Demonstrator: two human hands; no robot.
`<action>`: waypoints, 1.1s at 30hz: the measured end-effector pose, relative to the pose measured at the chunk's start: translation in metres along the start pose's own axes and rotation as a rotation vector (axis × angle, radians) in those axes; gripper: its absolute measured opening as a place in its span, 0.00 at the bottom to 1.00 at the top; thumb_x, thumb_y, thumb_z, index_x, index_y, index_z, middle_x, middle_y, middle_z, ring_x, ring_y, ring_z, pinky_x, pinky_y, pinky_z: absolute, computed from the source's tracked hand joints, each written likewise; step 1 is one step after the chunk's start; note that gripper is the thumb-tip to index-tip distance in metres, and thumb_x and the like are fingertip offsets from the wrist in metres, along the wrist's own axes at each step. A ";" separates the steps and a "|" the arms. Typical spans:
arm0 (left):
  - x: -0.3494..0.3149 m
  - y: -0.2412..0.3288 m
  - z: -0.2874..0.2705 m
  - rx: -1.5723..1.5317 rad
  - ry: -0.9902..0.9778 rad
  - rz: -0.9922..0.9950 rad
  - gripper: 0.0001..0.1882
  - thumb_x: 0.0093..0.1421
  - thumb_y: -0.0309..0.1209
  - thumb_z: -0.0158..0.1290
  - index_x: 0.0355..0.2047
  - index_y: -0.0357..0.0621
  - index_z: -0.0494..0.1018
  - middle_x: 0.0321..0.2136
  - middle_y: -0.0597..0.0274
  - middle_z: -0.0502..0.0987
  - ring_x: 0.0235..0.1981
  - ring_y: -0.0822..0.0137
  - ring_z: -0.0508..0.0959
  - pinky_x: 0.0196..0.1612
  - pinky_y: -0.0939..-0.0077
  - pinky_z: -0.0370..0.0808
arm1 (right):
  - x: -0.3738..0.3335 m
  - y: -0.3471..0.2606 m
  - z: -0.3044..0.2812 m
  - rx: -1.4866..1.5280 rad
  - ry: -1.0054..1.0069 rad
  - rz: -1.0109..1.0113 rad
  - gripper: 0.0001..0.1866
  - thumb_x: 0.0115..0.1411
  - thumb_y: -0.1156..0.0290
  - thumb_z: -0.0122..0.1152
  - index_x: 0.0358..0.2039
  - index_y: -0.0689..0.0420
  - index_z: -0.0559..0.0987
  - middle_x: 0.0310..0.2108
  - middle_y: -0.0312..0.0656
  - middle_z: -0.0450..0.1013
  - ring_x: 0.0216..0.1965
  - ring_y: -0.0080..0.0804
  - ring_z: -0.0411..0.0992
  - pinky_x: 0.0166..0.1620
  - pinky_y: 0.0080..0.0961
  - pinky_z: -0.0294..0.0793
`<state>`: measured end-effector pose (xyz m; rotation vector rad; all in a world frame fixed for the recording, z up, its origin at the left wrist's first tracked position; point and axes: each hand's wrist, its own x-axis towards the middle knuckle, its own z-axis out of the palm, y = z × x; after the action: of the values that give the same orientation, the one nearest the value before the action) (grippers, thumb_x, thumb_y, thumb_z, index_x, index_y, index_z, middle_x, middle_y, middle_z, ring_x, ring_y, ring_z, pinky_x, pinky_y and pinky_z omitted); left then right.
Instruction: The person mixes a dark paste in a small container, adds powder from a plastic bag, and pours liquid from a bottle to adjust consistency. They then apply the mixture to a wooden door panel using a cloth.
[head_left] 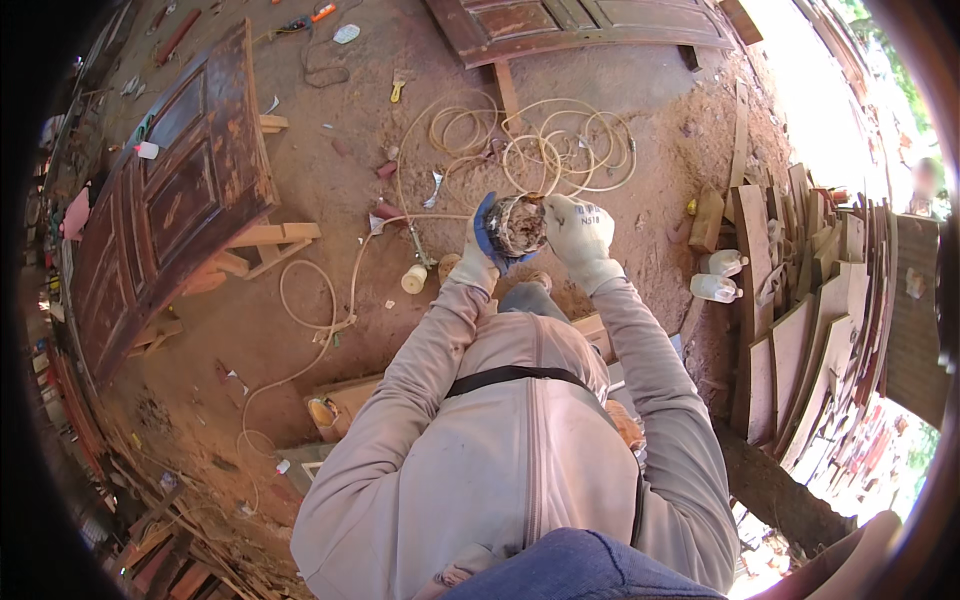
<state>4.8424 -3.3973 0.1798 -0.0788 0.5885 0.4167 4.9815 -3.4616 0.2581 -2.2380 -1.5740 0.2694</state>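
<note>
A round, can-like container [505, 212] with a crusted rim and brown, rough-looking contents is held up in front of my body. My left hand [482, 245], in a white glove with a blue palm, wraps round its left side. At its right edge is my right hand [582, 238], gloved in white, its fingers closed together by the rim. What those fingers pinch, if anything, is too small to make out. Below and left of the container a spray gun [420, 245] with a white cup [414, 279] lies on the dirt floor.
A pale hose [355, 270] loops across the ground, coiled beyond my hands. Brown panelled doors rest at the left [190, 190] and far side [510, 22], the left one on wooden supports [270, 236]. To the right stand plastic bottles [716, 288] and stacked boards [800, 330].
</note>
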 end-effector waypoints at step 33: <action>-0.005 0.006 -0.003 -0.003 -0.243 -0.087 0.27 0.64 0.55 0.41 0.52 0.51 0.73 0.47 0.57 0.78 0.46 0.52 0.79 0.47 0.40 0.74 | -0.003 -0.016 -0.038 -0.027 0.190 -0.323 0.04 0.54 0.69 0.56 0.29 0.49 0.79 0.25 0.38 0.77 0.30 0.42 0.76 0.34 0.37 0.74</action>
<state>4.8345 -3.3945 0.1808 -0.0551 0.3438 0.3362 4.9809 -3.4677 0.2986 -1.9232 -1.8049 -0.0535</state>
